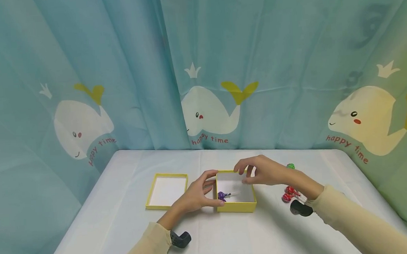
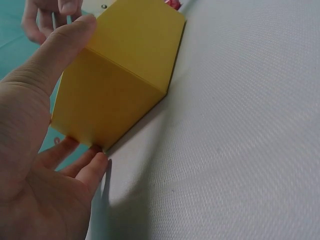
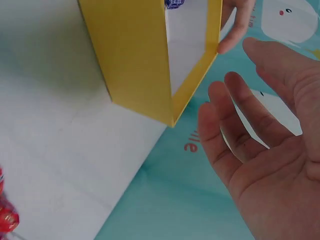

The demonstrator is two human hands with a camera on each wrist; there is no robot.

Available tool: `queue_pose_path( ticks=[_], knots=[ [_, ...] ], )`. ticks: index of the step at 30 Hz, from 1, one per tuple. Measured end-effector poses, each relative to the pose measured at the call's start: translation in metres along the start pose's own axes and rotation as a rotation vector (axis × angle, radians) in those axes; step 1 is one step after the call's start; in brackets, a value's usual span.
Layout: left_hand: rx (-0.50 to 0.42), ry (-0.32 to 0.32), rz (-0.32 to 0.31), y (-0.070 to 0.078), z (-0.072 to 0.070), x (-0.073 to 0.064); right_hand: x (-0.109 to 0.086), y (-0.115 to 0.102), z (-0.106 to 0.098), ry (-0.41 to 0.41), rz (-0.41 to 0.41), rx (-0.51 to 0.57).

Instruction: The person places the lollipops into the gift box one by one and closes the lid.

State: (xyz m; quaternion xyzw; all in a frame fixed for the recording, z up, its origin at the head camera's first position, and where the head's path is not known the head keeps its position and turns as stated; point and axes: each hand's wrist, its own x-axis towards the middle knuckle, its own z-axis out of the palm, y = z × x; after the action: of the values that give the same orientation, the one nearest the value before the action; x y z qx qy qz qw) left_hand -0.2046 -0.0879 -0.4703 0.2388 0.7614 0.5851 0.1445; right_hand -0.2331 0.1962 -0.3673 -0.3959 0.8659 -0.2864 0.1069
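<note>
A yellow box (image 1: pixel 238 207) with a white inside stands uncovered on the table. One or more purple-wrapped lollipops (image 1: pixel 222 195) lie at its left end, a white stick pointing right. My left hand (image 1: pixel 194 194) holds the box by its left side, thumb at the front corner and fingertips toward the back, as the left wrist view shows on the yellow wall (image 2: pixel 107 100). Over the box's back right part hovers my right hand (image 1: pixel 264 170), fingers loosely bent. The right wrist view shows nothing in that hand, its fingertips apart from the box (image 3: pixel 132 55).
Left of the box lies a shallow yellow-rimmed lid (image 1: pixel 167 191), white side up. Red lollipops (image 1: pixel 289 191) lie to the right beside my forearm, and a green lollipop (image 1: pixel 290 166) shows behind it. A blue curtain (image 1: pixel 146 87) with whales hangs behind the white table (image 1: pixel 209 238).
</note>
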Motion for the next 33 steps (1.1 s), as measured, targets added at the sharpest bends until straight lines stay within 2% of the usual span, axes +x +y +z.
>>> queue_pose_path(
  ticks=[7, 19, 25, 33],
  knots=[
    [0.002, 0.0, -0.006, 0.0, 0.0, -0.001, -0.032, 0.004, -0.007, 0.068, 0.027, -0.036],
    [-0.005, -0.005, -0.007, -0.002, -0.001, -0.001, -0.097, 0.014, -0.008, 0.052, 0.132, -0.093],
    [-0.007, -0.002, -0.015, 0.0, -0.003, 0.001, -0.12, 0.027, -0.002, 0.039, 0.131, -0.159],
    [-0.011, -0.004, -0.02, -0.001, -0.003, 0.001, -0.144, 0.046, 0.015, 0.082, 0.028, -0.318]
  ],
)
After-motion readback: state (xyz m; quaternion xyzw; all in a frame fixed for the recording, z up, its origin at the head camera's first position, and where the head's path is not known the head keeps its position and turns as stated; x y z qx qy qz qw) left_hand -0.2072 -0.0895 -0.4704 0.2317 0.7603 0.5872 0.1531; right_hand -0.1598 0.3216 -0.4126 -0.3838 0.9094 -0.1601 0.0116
